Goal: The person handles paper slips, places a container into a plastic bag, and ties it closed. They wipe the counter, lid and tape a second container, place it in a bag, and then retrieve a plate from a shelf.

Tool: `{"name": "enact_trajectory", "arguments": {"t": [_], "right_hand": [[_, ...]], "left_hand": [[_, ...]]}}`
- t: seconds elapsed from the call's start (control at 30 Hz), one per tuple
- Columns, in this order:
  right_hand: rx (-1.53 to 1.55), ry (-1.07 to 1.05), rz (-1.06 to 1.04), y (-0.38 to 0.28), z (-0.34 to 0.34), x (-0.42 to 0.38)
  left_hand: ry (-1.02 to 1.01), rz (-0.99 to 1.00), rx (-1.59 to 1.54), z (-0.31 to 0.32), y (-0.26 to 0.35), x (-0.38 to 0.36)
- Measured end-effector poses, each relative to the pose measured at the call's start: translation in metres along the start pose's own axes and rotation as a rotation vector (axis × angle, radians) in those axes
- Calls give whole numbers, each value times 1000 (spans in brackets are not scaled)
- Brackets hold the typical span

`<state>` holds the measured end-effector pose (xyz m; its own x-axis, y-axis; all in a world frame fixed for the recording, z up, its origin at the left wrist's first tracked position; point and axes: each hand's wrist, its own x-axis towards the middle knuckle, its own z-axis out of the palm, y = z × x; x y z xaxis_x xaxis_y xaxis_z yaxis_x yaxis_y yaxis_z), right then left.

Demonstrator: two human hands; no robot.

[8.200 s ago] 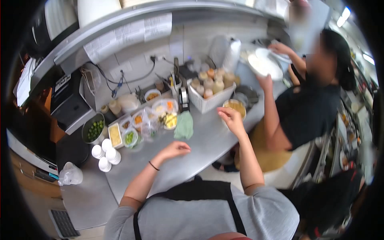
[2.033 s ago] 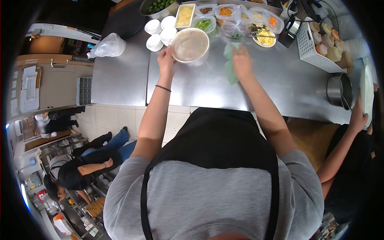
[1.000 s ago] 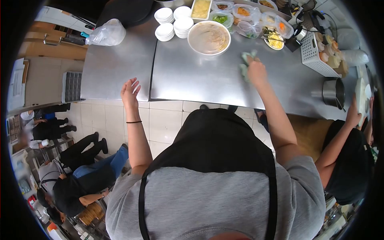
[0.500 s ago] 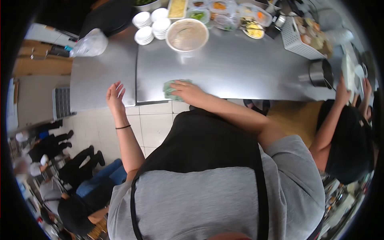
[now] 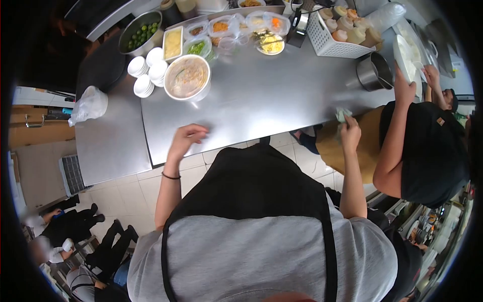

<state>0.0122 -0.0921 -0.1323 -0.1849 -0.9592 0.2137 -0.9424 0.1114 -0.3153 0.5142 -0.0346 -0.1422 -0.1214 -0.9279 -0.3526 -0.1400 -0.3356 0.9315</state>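
Cloth [image 5: 343, 115] was pinched in the right hand [image 5: 350, 133], right around the bench [image 5: 261, 95] edge, while the left hand [image 5: 187, 141] just hung loosely open, kinda below the tub [image 5: 187, 78] in view.

Glossy, smooth metal ctr [image 5: 251, 90]; matt cloth [image 5: 343, 116]; plast. basket [image 5: 334, 47]; shiny metal pot [image 5: 364, 78]; semi-transp. plast. bag [image 5: 91, 105]

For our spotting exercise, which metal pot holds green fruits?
The left pot, behind the white cup stacks; the right pot, by the basket, shows none.
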Motion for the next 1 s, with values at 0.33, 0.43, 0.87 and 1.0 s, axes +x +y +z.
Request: {"name": "enact_trajectory", "arguments": {"t": [0.33,0.43,0.87,1.0], "right_hand": [[772,-70,-76,-86,95,216],[911,-47,33,-118,123,263],[1089,-292,-118,-111,67,127],[1037,-407,-106,-100,52,58]], "left_hand": [[-100,39,82,148,101,213],[-26,47,-171,194,120,276],[-155,286,-173,212,81,426],[57,-21,4,219,155,373]]}}
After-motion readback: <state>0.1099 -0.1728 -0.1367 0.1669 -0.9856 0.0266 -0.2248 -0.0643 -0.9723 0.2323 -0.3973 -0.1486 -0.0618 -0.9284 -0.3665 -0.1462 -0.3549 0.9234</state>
